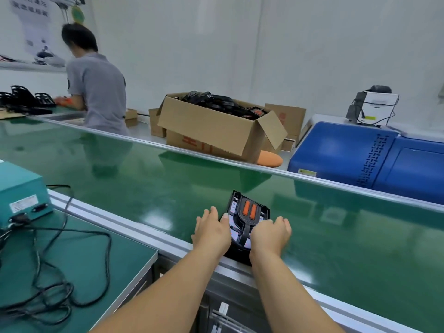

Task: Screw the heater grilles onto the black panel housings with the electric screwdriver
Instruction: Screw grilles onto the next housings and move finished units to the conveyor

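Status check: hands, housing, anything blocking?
Left hand flat on left edge of black panel housing; right hand on its right edge, grip unclear. Housing sits on green conveyor belt at near rail. No electric screwdriver in view.

**1 head camera, facing forward and down**

The only view looks from the person's head, wide-angle, across the green conveyor belt (168,188) toward the white wall (240,44). It sits close above the belt's near edge: the left hand (211,233) and right hand (270,234) fill the lower middle, forearms entering from the bottom. The worktop (129,265) corner lies lower left; straight edges bow with the lens.
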A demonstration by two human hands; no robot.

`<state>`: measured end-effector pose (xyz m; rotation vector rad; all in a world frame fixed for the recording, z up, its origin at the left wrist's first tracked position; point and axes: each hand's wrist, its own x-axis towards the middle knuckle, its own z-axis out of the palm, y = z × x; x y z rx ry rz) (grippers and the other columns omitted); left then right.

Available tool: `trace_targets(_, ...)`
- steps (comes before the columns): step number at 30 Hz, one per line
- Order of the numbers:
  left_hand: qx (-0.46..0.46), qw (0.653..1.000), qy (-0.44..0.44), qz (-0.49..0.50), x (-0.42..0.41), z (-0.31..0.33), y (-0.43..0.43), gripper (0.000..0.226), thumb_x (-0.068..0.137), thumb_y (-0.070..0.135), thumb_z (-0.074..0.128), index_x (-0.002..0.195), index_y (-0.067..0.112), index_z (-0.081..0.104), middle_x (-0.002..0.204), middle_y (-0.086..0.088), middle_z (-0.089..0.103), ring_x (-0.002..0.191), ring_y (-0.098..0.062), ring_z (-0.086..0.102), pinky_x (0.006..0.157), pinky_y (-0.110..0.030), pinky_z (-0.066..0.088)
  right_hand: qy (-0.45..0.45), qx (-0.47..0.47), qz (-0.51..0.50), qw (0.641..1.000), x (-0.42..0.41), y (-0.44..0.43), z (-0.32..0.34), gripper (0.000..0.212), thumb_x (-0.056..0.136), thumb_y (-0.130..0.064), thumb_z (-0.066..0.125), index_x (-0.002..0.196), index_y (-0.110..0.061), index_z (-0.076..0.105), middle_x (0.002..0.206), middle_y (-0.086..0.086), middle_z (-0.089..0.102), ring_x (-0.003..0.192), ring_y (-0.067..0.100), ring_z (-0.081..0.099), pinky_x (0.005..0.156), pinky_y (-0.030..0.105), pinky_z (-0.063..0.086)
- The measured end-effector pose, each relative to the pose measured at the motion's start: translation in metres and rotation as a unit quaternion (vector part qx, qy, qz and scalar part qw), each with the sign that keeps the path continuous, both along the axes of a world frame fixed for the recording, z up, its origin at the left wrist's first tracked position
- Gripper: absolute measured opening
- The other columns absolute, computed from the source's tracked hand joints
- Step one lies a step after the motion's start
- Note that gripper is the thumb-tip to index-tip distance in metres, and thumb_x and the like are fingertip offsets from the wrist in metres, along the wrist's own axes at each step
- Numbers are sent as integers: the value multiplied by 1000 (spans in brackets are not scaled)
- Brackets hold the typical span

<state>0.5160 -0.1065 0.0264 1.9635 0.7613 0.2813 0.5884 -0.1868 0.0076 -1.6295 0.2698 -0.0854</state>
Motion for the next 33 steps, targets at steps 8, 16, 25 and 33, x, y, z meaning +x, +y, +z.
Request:
trace_targets(8,-30,993,-78,83,-35,28,53,53,107,34,33,157,21,22,165,1,17,151,-20,19,122,-38,20,-146,-126,97,976,-28,47,43,46,104,-13,38,149,-19,42,158,-2,33,143,22,30,115,45,17)
trace_targets(16,-25,959,-144,241,-132,53,141,51,105,31,40,155,26,30,161,-1,29,144,-22,34,117,-36,30,-200,-50,319,925,-104,163,49,49,101,-10,42,150,-18,40,155,-1,35,141,18,35,105,25,24)
trace_targets(25,19,885,-167,435,-283,58,207,51,105,31,43,154,22,33,160,-3,31,143,-21,35,113,-28,30,-212,-16,529,821,-246,279,58,51,100,-12,46,150,-15,41,151,2,41,135,19,42,108,29,32)
trace_targets(33,41,810,-175,559,-418,63,232,53,105,30,41,155,23,27,162,0,25,137,-18,38,96,-20,32,-220,-24,663,715,-383,342,61,48,99,-11,48,146,-9,46,135,5,50,124,19,49,104,28,35)
